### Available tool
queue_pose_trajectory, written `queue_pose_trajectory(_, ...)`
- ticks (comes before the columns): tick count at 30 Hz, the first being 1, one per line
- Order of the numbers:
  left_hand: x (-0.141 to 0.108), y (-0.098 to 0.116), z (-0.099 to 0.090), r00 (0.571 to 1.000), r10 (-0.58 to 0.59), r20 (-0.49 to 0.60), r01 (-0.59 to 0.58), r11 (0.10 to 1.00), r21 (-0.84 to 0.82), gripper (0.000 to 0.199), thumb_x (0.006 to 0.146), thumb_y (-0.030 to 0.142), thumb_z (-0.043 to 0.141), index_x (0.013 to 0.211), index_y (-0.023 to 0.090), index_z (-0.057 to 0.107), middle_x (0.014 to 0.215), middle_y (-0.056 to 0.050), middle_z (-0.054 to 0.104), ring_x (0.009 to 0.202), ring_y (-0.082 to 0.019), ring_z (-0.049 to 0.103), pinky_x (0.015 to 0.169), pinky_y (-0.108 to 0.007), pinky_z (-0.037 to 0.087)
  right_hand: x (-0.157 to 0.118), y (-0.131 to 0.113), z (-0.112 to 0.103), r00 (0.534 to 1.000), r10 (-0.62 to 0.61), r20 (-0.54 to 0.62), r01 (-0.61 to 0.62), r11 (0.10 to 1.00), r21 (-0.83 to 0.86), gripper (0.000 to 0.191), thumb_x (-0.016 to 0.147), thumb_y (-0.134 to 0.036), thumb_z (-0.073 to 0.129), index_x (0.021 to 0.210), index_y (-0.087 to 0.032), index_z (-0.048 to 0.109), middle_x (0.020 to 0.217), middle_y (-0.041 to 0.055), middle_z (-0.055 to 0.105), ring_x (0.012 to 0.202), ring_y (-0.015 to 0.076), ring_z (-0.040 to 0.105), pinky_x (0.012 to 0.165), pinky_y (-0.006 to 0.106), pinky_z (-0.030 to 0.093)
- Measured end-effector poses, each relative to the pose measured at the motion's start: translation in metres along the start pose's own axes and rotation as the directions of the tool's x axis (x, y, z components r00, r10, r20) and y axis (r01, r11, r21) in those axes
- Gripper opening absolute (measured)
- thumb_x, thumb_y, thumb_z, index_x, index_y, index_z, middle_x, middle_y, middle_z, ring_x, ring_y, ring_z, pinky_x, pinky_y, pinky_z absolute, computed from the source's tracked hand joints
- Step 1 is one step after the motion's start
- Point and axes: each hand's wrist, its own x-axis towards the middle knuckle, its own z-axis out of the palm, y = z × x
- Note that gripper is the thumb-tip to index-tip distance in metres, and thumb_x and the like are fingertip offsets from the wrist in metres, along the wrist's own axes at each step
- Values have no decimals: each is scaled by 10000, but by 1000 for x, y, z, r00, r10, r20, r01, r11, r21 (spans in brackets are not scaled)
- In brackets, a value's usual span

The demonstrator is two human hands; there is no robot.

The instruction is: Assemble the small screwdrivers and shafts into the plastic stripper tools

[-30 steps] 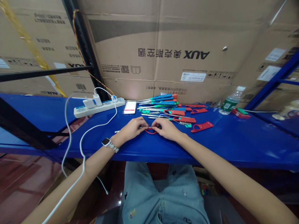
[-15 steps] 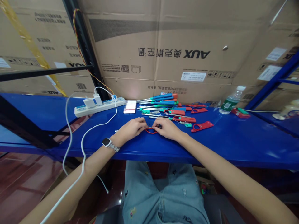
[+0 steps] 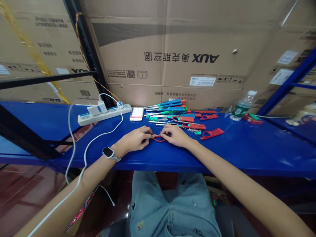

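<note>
Close together over the blue tabletop [image 3: 138,160], both hands pinch at one small red plastic piece. It looks like a lighter casing [image 3: 159,140] with a curved loop; fingers cover much of it. My left hand [image 3: 137,140] has thumb and forefinger closed on its left end. At its right end, my right hand [image 3: 175,135] grips with bent fingers. Just beyond lies a pile of long-nosed lighters [image 3: 172,108] with metal tubes and blue, red and green handles. To the right of my right hand lies a loose red casing [image 3: 212,133] with an oval opening.
A white power strip [image 3: 103,115] with plugged-in chargers stands at the back left. Its white cable [image 3: 86,149] hangs across my left forearm. A phone [image 3: 136,114] lies beside the pile. A green-labelled bottle [image 3: 243,106] stands at right, before large cardboard boxes [image 3: 172,39].
My left hand has shifted slightly left and down, its wrist turning a little. My right hand stays nearly in place on the red casing. The whole view has drifted slightly.
</note>
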Motion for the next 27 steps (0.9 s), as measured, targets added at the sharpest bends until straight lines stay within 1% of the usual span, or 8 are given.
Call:
queue_pose_trajectory(3, 0, 2, 1, 1000, 1, -22, -1, 1000, -10, 292, 957, 140, 484, 1043, 147, 763, 1142, -131, 672, 981, -247, 644, 872, -410, 563, -5, -2, -6, 998, -56, 14, 57, 998, -34, 158, 959, -197, 627, 1002, -183, 778, 1008, 71, 722, 832, 167, 648, 749, 301, 484)
queue_pose_trajectory(5, 0, 3, 1, 999, 4, -36, -4, 1000, -19, 291, 966, 146, 478, 1037, 149, 761, 1135, -130, 672, 982, -248, 641, 880, -417, 562, -8, -3, -10, 993, -109, 33, 113, 986, -122, 192, 984, -231, 606, 1047, -191, 783, 1058, 82, 729, 895, 188, 660, 803, 331, 480)
queue_pose_trajectory(8, 1, 4, 2, 999, 4, -51, -5, 1000, -18, 288, 970, 147, 478, 1033, 156, 759, 1124, -123, 673, 979, -244, 639, 886, -414, 561, -11, -6, -10, 982, -169, 86, 187, 940, -285, 210, 1002, -236, 587, 985, -200, 793, 1058, 85, 740, 979, 219, 655, 881, 379, 433)
queue_pose_trajectory(11, 1, 5, 3, 998, 3, -58, -3, 1000, -1, 282, 971, 149, 482, 1025, 159, 758, 1116, -116, 674, 968, -236, 640, 879, -400, 564, -11, -7, -8, 973, -201, 116, 231, 886, -402, 239, 1022, -258, 568, 945, -185, 782, 1041, 94, 739, 970, 225, 648, 858, 385, 391)
queue_pose_trajectory(13, 1, 6, 2, 998, 8, -58, -7, 1000, 10, 278, 970, 148, 482, 1011, 154, 757, 1108, -116, 676, 960, -237, 642, 870, -399, 566, -10, -8, -7, 967, -224, 118, 253, 859, -444, 243, 1027, -269, 567, 936, -174, 771, 1043, 101, 735, 963, 228, 645, 838, 381, 375)
queue_pose_trajectory(16, 1, 6, 2, 998, 17, -62, -16, 1000, 21, 280, 969, 147, 478, 999, 144, 756, 1102, -123, 678, 956, -245, 644, 867, -410, 566, -9, -8, -7, 961, -254, 110, 276, 850, -448, 220, 1022, -252, 576, 931, -171, 760, 1044, 106, 734, 978, 233, 641, 835, 377, 368)
queue_pose_trajectory(21, 1, 6, 3, 998, 3, -70, -3, 1000, 10, 273, 961, 145, 493, 1012, 166, 761, 1101, -114, 676, 964, -242, 645, 876, -400, 562, -9, -7, -5, 966, -247, 82, 259, 883, -392, 171, 1014, -228, 591, 1053, -195, 754, 1064, 98, 739, 993, 229, 641, 846, 369, 365)
queue_pose_trajectory(27, 0, 5, 3, 997, -2, -71, 2, 1000, -2, 284, 962, 147, 485, 1026, 163, 761, 1110, -121, 680, 972, -250, 646, 879, -420, 563, -9, -8, -4, 972, -216, 95, 236, 890, -390, 163, 1006, -227, 610, 966, -200, 765, 1022, 82, 745, 976, 228, 630, 833, 365, 356)
